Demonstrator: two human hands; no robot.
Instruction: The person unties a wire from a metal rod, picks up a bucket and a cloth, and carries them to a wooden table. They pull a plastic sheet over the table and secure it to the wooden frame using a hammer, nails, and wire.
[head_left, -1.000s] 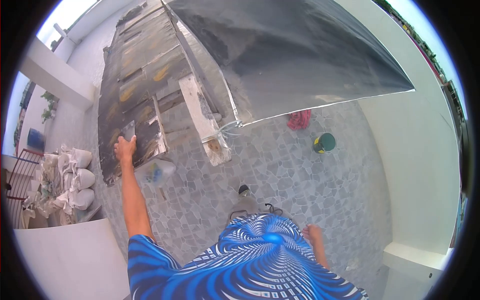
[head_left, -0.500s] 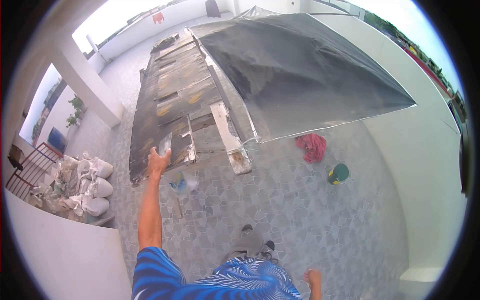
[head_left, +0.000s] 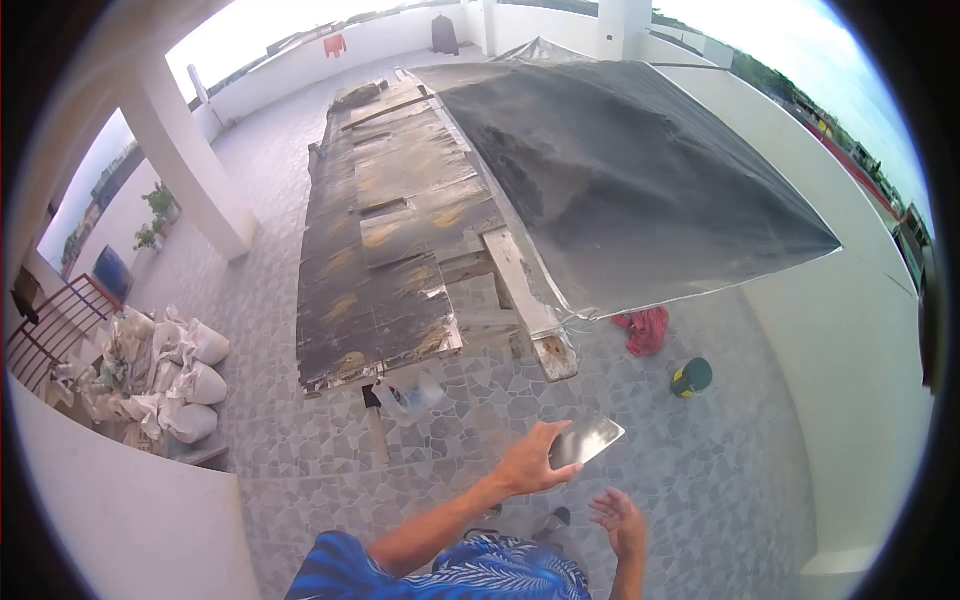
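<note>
Fingers (head_left: 548, 445) of the left hand (head_left: 528, 466) are closed on the near edge of a flat shiny metal piece (head_left: 588, 439), thumb on top and the others underneath, holding it roughly level in the lower middle of the frame. Just below and to the right, the right hand (head_left: 620, 520) is open, its fingers spread and apart from the piece, touching nothing.

Beneath both hands lies the grey stone-patterned floor (head_left: 720, 480). Just above and left of the left hand, a clear plastic bag (head_left: 408, 393) with small items inside sits at the near end of a long bed of dark panels (head_left: 385, 250) that runs toward the top of the frame. A pale wooden plank (head_left: 525, 300) lies along its right side, and a dark tarp (head_left: 640, 190) spreads across the upper right. Below the tarp's edge are a red cloth (head_left: 645, 330) and a green tin (head_left: 692, 377). White sacks (head_left: 170, 380) are piled at the left edge.
</note>
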